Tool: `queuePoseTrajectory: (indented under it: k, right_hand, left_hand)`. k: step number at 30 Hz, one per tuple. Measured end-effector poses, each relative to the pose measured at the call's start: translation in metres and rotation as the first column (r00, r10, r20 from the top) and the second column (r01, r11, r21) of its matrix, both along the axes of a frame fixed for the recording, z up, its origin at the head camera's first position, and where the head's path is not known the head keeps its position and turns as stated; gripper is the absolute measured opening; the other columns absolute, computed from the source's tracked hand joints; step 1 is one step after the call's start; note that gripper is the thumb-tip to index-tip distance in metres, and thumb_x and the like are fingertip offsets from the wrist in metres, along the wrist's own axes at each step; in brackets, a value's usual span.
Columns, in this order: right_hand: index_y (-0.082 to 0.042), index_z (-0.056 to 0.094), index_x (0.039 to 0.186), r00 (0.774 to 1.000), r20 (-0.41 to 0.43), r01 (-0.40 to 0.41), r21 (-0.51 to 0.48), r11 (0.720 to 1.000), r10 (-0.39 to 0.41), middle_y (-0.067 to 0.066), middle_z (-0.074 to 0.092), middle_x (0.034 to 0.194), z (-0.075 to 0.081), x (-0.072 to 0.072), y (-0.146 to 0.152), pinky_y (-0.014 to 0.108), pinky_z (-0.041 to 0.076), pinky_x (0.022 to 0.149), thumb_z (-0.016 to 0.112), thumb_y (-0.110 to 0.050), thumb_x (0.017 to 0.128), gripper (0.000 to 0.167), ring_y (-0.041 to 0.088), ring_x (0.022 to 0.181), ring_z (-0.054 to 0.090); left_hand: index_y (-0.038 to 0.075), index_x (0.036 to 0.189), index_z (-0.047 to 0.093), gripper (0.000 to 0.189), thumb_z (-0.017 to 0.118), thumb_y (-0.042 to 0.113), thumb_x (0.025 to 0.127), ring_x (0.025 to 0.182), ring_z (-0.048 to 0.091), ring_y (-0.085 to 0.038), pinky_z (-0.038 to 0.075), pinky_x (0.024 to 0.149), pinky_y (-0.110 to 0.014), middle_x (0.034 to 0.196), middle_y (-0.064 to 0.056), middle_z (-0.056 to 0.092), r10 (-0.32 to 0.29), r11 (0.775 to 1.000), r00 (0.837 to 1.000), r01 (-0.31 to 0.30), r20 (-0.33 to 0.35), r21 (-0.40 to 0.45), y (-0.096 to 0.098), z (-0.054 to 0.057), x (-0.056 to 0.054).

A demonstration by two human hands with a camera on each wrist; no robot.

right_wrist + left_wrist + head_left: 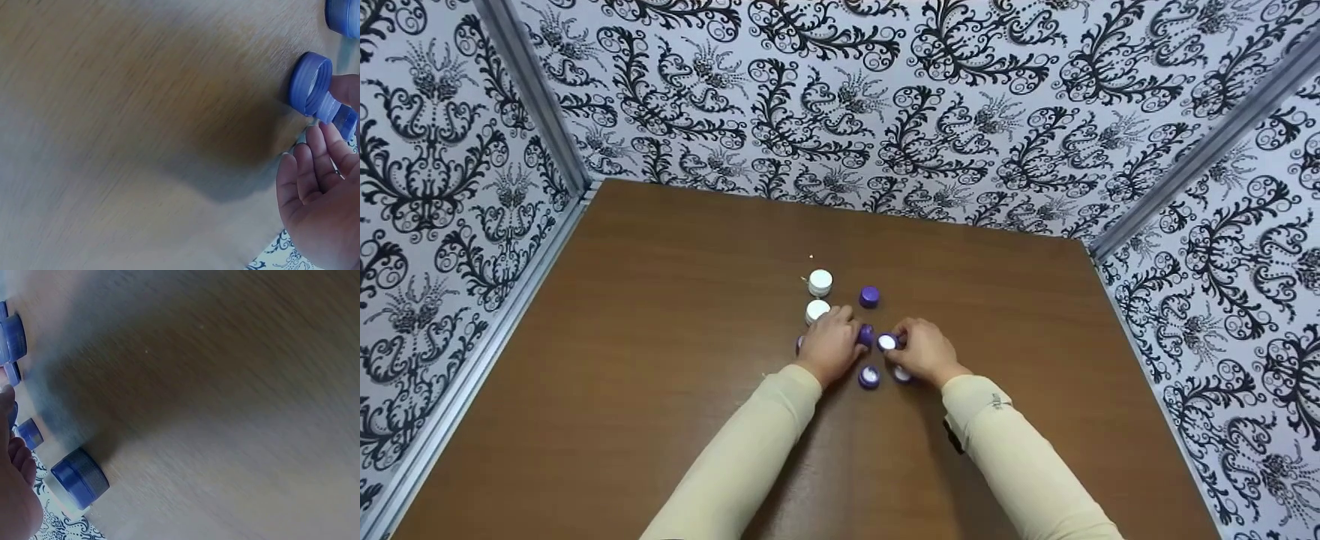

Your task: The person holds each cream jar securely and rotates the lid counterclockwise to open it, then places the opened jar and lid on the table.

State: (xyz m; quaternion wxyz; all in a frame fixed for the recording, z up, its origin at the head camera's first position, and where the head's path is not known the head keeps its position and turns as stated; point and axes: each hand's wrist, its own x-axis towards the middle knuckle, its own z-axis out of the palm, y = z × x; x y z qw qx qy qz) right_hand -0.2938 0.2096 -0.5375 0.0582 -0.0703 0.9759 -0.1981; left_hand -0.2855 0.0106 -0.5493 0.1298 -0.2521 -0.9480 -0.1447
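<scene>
At the frame's lower middle, beyond a loose cap [869, 377], the right hand [928, 352] pinches a white-faced cap [888, 342] just right of the purple cap [866, 335] that the left hand [830, 346] pinches, the two nearly level across a narrow gap, a white lid [820, 282] lying farther up-left.

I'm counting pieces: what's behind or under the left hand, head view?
Beyond the left hand, a partly covered white piece; at the hand's left edge, a purple rim. Anything fully underneath is hidden.
</scene>
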Motion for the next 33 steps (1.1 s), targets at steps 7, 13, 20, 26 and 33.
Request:
queuePoseTrajectory:
  k: [7,13,20,26,33]
  right_hand:
    - [-0.008,0.067,0.102,1.0,-0.008,-0.026,0.011,1.0,0.026,0.005,0.06,0.094,0.003,0.002,-0.003,0.041,0.049,0.079,0.08,-0.025,0.077,0.033,0.023,0.089,0.057]
    - [-0.009,0.067,0.104,1.0,0.017,-0.016,0.04,0.999,0.015,0.004,0.058,0.094,0.005,0.003,-0.006,0.043,0.048,0.079,0.081,-0.027,0.077,0.035,0.023,0.091,0.056]
    - [-0.009,0.067,0.103,1.0,0.016,-0.014,0.05,0.999,0.013,0.004,0.06,0.095,0.006,0.001,-0.006,0.042,0.048,0.081,0.081,-0.025,0.077,0.034,0.024,0.092,0.056]
    - [-0.011,0.067,0.103,1.0,0.016,-0.004,0.037,0.999,0.003,0.004,0.061,0.096,0.006,0.001,-0.003,0.041,0.048,0.08,0.081,-0.025,0.076,0.033,0.022,0.09,0.058]
    - [-0.01,0.068,0.103,1.0,0.017,-0.006,0.015,1.0,0.005,0.003,0.063,0.096,0.004,0.001,0.0,0.039,0.049,0.082,0.082,-0.025,0.076,0.033,0.02,0.091,0.06]
  left_hand:
    - [0.007,0.104,0.073,0.033,0.077,0.033,0.086,0.098,0.056,-0.025,0.047,0.087,-0.039,0.1,-0.006,0.058,-0.001,0.998,1.0,0.002,0.005,-0.065,0.003,-0.001,-0.003]
    - [0.007,0.103,0.074,0.035,0.076,0.038,0.086,0.099,0.054,-0.025,0.045,0.089,-0.038,0.103,-0.006,0.059,0.003,0.992,1.0,-0.004,-0.007,-0.124,0.004,-0.003,-0.005]
    - [0.007,0.1,0.074,0.037,0.076,0.041,0.085,0.099,0.054,-0.026,0.045,0.088,-0.038,0.102,-0.007,0.059,-0.002,0.99,0.999,-0.003,-0.036,-0.144,0.006,-0.007,-0.008]
    - [0.007,0.098,0.074,0.039,0.075,0.044,0.085,0.101,0.053,-0.026,0.044,0.089,-0.038,0.102,-0.007,0.058,0.019,0.989,0.999,-0.025,-0.044,-0.144,0.008,-0.01,-0.009]
    - [0.008,0.093,0.075,0.043,0.074,0.049,0.083,0.102,0.052,-0.026,0.041,0.09,-0.037,0.102,-0.007,0.057,0.02,0.978,0.997,-0.035,-0.077,-0.208,0.01,-0.012,-0.01]
